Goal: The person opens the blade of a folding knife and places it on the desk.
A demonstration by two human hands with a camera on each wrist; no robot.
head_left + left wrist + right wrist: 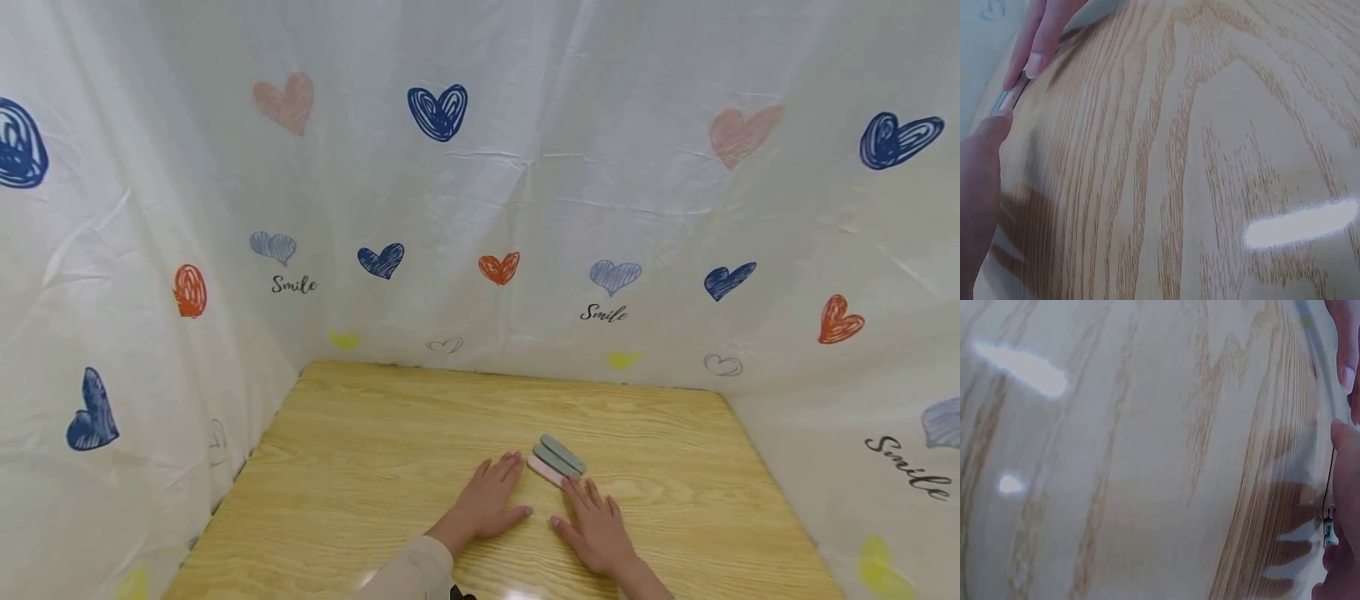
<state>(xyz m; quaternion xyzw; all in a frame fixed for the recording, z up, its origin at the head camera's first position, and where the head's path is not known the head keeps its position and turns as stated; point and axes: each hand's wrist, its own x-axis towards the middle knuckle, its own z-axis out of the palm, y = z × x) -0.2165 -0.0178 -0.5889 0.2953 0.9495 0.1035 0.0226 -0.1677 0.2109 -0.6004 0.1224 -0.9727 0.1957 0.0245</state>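
Note:
Three slim flat bars with rounded ends lie side by side on the table. One is a pink bar (546, 472); beyond it are a grey-green bar (555, 459) and another grey-green bar (562, 453). My left hand (487, 502) lies to their left, palm down with fingers extended, fingertips close to the pink bar's left end. My right hand (597, 531) is palm down too, its fingers spread and the index fingertip at the pink bar's near right end, covering part of it. In the left wrist view, the bars show edge-on between the hands.
The wood-grain table (360, 467) reflects bright light near its front edge. A white curtain (525, 200) printed with hearts and the word "Smile" hangs behind the table and along both sides.

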